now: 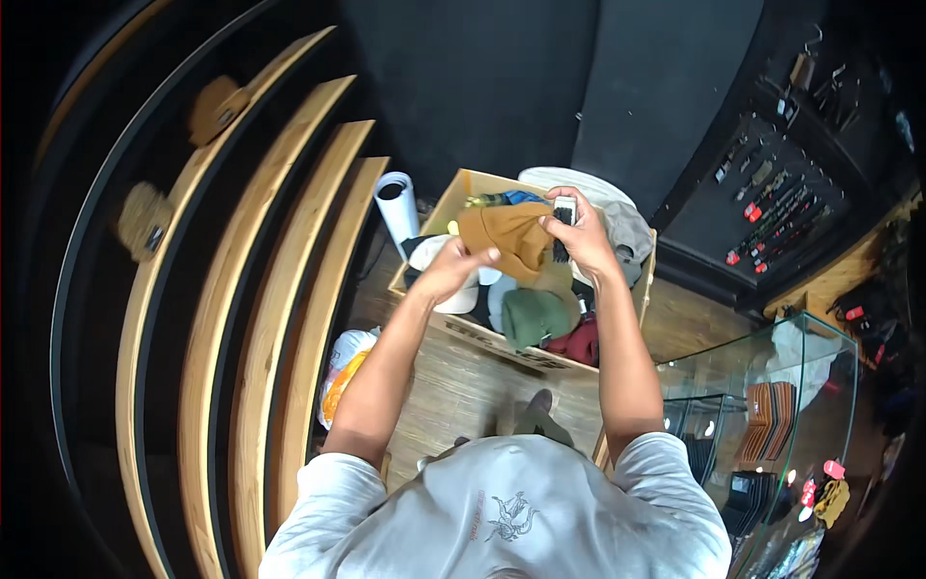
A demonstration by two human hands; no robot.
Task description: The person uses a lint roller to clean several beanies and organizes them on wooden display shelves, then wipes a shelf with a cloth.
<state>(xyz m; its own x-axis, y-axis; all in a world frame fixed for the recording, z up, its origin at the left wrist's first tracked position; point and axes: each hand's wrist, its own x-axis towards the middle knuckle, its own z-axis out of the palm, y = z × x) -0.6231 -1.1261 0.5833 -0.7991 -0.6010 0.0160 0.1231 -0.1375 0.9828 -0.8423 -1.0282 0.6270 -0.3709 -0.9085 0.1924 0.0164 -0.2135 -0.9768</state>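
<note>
A brown knit beanie [503,234] is held up over a cardboard box of hats [444,326]. My left hand [451,274] grips the beanie's lower left side, thumb in front and its other fingers partly hidden. In my right hand [585,241] is a small brush [564,224] with a pale back and dark bristles, against the beanie's right side. Whether that hand also pinches the cloth, I cannot tell. Below the beanie in the box lie a green beanie [536,318], a dark red hat [577,344], a cream cap [429,253] and a grey cap [627,234].
Curved-looking wooden shelves [222,318] rise on the left, bearing a brown hat [214,109] and a tan hat [145,222]. A white roll [395,207] stands beside the box. Plastic bags [344,376] sit on the floor. At right is a glass case [801,405] with wallets.
</note>
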